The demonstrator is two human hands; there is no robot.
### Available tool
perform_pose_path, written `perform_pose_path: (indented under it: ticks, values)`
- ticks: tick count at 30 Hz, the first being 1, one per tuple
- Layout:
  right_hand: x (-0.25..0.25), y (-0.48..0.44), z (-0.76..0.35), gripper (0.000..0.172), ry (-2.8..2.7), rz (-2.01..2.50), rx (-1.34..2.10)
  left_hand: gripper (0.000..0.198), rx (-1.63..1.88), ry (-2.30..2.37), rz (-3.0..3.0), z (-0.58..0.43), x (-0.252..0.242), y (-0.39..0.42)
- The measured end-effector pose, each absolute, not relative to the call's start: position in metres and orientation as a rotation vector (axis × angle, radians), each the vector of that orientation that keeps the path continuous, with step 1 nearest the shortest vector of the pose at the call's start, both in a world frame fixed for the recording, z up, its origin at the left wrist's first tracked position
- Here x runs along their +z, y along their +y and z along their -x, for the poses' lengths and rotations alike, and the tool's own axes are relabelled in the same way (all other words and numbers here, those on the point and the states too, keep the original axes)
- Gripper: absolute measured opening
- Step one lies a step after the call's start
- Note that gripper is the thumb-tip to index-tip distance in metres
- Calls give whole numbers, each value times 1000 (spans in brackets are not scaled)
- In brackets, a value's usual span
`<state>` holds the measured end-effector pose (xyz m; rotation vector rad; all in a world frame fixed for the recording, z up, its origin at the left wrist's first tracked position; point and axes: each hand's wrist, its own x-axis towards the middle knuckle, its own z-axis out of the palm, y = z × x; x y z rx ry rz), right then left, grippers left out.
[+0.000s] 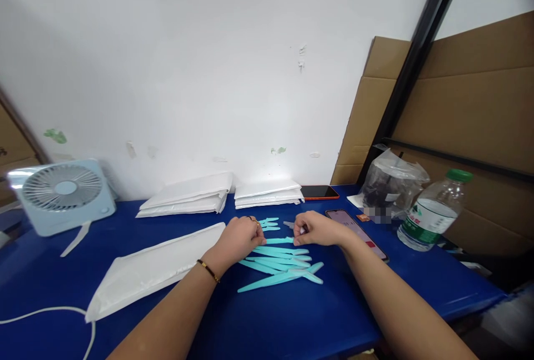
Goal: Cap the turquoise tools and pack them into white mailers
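Several long turquoise plastic sticks [278, 263] lie in a loose pile on the blue table [267, 315]. My left hand [238, 237] rests curled at the pile's left end, fingers closed on one end of a turquoise stick [280, 240]. My right hand [315, 229] pinches the other end of that stick, with a small pale piece at its fingertips. A few more turquoise pieces [269, 223] lie just behind my hands.
A white padded envelope [154, 268] lies left of my hands; two stacks of white envelopes [187, 196] sit by the wall. A small fan [62, 196] stands far left. Two phones [319, 192], a water bottle [434, 210], a plastic bag [390, 182] and cardboard are to the right.
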<state>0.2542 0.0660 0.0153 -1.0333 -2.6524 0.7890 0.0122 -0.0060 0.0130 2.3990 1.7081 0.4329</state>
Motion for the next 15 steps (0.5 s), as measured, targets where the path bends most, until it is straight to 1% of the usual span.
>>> perform_pose_path:
  ticks: [3,5,7,10,15]
  values:
    - [17,73,-260,15,-2518,1210,622,16,437,1862,-2355,0,14,0]
    - [19,75,-263,14,-2465,1258,576,16,476,1910,-2308,4,14,2]
    - [20,73,-263,17,-2497,1221,615,19,511,1859,-2309,2,15,0]
    - [21,66,-261,21,-2659,1080,754,18,470,1668,-2368,-8,15,-7]
    - [16,60,-256,16,-2781,975,851,14,425,1586,-2333,-16,7,-10]
